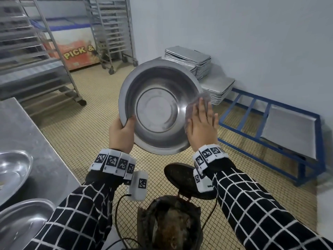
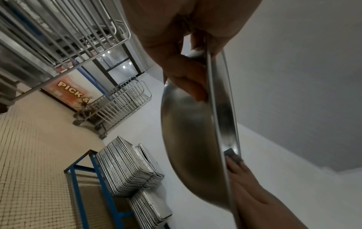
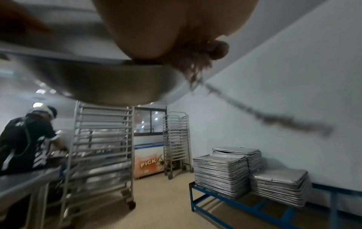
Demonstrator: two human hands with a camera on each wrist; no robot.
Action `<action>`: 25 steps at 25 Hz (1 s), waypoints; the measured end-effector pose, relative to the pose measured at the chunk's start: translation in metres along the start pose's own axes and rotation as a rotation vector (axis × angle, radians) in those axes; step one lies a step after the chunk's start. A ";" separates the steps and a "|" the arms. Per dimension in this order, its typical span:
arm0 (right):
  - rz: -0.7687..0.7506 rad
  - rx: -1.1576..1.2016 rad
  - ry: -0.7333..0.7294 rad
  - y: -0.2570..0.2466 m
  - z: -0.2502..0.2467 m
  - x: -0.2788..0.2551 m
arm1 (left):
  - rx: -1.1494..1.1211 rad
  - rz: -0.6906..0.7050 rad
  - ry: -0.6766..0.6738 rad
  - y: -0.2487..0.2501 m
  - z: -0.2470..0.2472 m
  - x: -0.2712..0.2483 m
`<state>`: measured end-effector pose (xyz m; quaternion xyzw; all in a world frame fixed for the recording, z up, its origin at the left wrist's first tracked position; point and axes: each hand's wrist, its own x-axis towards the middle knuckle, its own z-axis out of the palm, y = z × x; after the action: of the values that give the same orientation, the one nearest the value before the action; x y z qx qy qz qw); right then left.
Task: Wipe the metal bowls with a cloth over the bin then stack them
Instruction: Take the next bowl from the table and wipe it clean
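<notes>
A large metal bowl (image 1: 156, 109) is held up on edge above the dark bin (image 1: 169, 222), its inside facing me. My left hand (image 1: 122, 132) grips the rim at the lower left, thumb inside and fingers curled behind (image 2: 186, 74). My right hand (image 1: 201, 127) lies flat with straight fingers, pressing a greyish cloth (image 1: 202, 96) against the bowl's right inner wall and rim. In the left wrist view the cloth (image 2: 233, 155) peeks out at the rim. The right wrist view shows the bowl's underside (image 3: 109, 82) with frayed cloth (image 3: 192, 68) hanging over its edge.
Two more metal bowls (image 1: 12, 170) (image 1: 21, 219) lie on the steel table (image 1: 27, 127) at my left. The bin's lid (image 1: 180, 175) stands open. Stacked baking trays (image 1: 189, 58) sit on a blue frame (image 1: 252, 134) along the wall. Wheeled racks (image 1: 111, 33) stand behind. Another person (image 3: 25, 139) works at the far table.
</notes>
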<state>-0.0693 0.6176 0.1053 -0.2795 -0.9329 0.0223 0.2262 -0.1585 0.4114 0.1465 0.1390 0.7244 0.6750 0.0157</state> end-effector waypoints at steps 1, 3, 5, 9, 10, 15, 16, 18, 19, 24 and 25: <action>0.044 0.095 0.036 -0.001 -0.001 -0.001 | -0.012 -0.026 -0.007 0.000 -0.001 0.000; 0.117 0.323 0.075 0.000 -0.007 0.000 | -0.025 -0.058 -0.030 0.001 -0.003 0.000; 0.184 0.573 0.103 0.003 -0.017 0.006 | -0.017 -0.071 -0.065 0.001 -0.006 0.001; 0.307 0.726 0.098 0.015 -0.032 0.016 | 0.023 -0.135 -0.105 -0.011 -0.014 0.009; 0.325 0.716 0.079 0.016 -0.032 0.014 | 0.031 -0.120 -0.099 -0.012 -0.015 0.009; 0.509 0.836 0.190 0.003 -0.022 -0.008 | 0.134 0.066 -0.035 -0.015 -0.016 -0.003; 0.552 0.873 0.226 -0.003 -0.023 -0.011 | 0.126 0.063 -0.061 -0.018 -0.014 -0.006; 0.619 0.943 0.276 -0.017 -0.028 -0.015 | 0.051 0.012 -0.143 -0.018 -0.006 -0.018; 0.629 0.993 0.293 -0.023 -0.030 -0.018 | -0.001 -0.008 -0.180 -0.016 -0.001 -0.025; 0.488 1.099 0.154 -0.038 -0.030 -0.030 | -0.147 -0.070 -0.106 -0.001 0.001 -0.034; 0.465 1.035 0.074 -0.037 -0.028 -0.032 | -0.122 -0.075 -0.077 0.000 -0.005 -0.028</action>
<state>-0.0517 0.5671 0.1233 -0.3310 -0.7057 0.5158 0.3554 -0.1324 0.4005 0.1424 0.1364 0.6856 0.7110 0.0770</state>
